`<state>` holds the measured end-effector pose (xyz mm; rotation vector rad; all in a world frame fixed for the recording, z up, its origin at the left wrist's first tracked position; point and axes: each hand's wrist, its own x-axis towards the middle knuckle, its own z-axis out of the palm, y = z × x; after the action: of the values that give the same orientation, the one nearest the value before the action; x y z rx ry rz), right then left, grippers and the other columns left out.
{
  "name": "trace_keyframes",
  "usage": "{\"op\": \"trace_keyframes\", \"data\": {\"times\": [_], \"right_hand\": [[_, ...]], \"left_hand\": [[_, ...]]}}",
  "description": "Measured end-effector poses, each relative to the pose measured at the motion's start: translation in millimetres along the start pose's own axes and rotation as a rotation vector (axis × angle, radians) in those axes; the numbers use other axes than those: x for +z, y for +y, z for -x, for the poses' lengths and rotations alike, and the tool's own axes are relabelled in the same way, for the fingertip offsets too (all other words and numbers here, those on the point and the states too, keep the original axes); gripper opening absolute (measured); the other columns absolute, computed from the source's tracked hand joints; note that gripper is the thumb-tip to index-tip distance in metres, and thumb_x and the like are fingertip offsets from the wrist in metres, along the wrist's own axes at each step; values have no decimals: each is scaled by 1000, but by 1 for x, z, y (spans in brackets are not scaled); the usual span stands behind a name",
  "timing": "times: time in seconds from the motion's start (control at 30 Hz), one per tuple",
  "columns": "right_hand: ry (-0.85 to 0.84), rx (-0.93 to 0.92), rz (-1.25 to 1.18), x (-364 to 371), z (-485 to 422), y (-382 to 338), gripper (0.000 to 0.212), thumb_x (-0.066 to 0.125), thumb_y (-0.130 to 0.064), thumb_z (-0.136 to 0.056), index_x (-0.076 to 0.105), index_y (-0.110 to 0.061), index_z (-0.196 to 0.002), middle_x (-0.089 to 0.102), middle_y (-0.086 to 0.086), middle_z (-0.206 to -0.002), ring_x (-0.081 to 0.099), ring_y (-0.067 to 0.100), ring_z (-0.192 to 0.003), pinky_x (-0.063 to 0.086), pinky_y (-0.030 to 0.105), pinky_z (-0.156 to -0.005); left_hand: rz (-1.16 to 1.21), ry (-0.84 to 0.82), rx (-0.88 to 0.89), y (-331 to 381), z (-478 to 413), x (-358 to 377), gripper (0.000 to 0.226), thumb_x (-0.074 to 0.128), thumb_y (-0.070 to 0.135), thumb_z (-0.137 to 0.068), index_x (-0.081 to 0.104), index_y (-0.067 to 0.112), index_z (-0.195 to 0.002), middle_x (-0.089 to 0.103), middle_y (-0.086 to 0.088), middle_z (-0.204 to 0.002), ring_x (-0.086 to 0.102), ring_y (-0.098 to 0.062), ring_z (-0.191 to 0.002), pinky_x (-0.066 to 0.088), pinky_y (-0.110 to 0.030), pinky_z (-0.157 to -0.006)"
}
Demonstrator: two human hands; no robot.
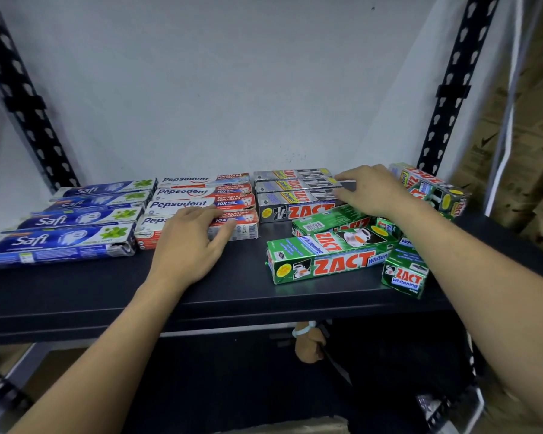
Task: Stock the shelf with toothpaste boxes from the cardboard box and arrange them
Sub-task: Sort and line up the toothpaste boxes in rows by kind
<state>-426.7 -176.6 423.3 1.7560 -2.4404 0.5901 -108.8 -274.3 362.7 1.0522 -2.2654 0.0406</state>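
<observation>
L hand (188, 245) flat, fingers straight on front Pepsodent box (248, 227), R hand (370, 189) fingers loose on right ends of silver ZACT boxes (295, 198), green ZACT boxes (326, 264) skewed just in front, all on dark shelf (107, 292)

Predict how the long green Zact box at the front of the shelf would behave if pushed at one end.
Long and lying flat, the green box would probably slide and swivel rather than tip or roll. Its glossy faces may slip easily on the smooth dark shelf. Its creased left end suggests thin card that could crush if squeezed.
</observation>
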Motion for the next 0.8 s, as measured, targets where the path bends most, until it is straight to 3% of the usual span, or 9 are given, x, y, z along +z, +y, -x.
{"op": "trace_keyframes", "data": {"times": [0.13,0.23,0.33,0.8], "right_hand": [[-278,-157,-30,3,13,-39,68,31,-73,-90,29,-41,-150,18,-7,-161,15,22,-149,11,39,-120],[-389,-185,48,16,15,-52,76,14,-85,-81,15,-51,-149,2,-11,-162,6,21,-150,7,46,-121],[-427,-184,95,18,16,-52,77,8,-85,-80,11,-51,-150,0,-12,-162,2,24,-151,4,52,-120],[-412,-176,111,15,27,-58,78,12,-84,-82,12,-49,-151,1,-12,-163,0,25,-151,1,51,-119]], "left_hand": [[15,-2,-1,-1,0,1,65,35,64,-92,67,17,-123,67,-6,-126,55,-28,-121,45,-43,-102],[19,-6,-1,-2,0,2,65,35,64,-92,67,18,-124,67,-6,-127,55,-27,-122,45,-43,-102],[20,-5,-1,-2,1,1,66,34,65,-92,67,17,-125,66,-6,-128,54,-27,-122,44,-43,-103],[18,-11,-8,-2,0,0,67,32,66,-92,65,19,-127,65,-5,-130,53,-26,-124,44,-43,-104]]}}
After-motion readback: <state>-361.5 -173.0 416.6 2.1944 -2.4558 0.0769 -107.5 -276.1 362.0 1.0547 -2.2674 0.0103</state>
